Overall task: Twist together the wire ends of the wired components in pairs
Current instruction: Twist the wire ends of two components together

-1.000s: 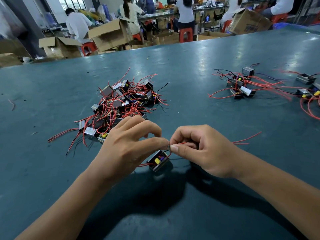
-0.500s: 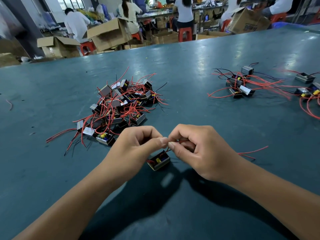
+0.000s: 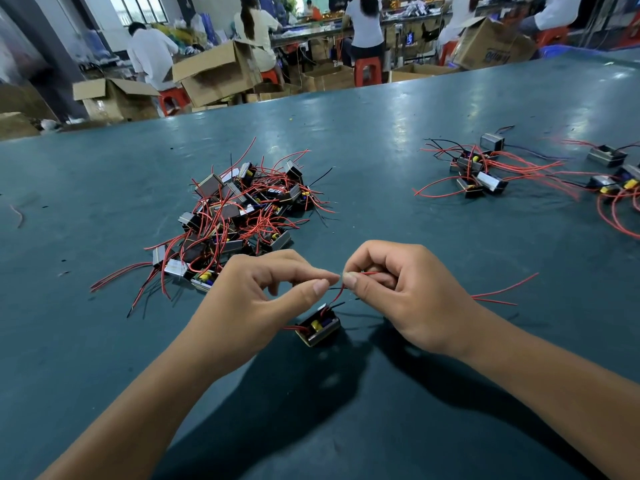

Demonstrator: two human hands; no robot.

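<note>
I observe left hand (image 3: 256,299) and right hand (image 3: 391,292) each pinching thin red wire ends (image 3: 341,289) | small black-and-metal wired component (image 3: 317,327) hanging at 6 o'clock | tangled component pile (image 3: 239,216) at 11 o'clock.

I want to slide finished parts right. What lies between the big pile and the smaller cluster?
Only bare table between the big pile and the smaller cluster, per the head view.

Blue print on cardboard box (image 3: 493,46); illegible.

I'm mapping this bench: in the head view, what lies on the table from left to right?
big pile of parts → left hand → part being wired → right hand → small group of parts
</note>
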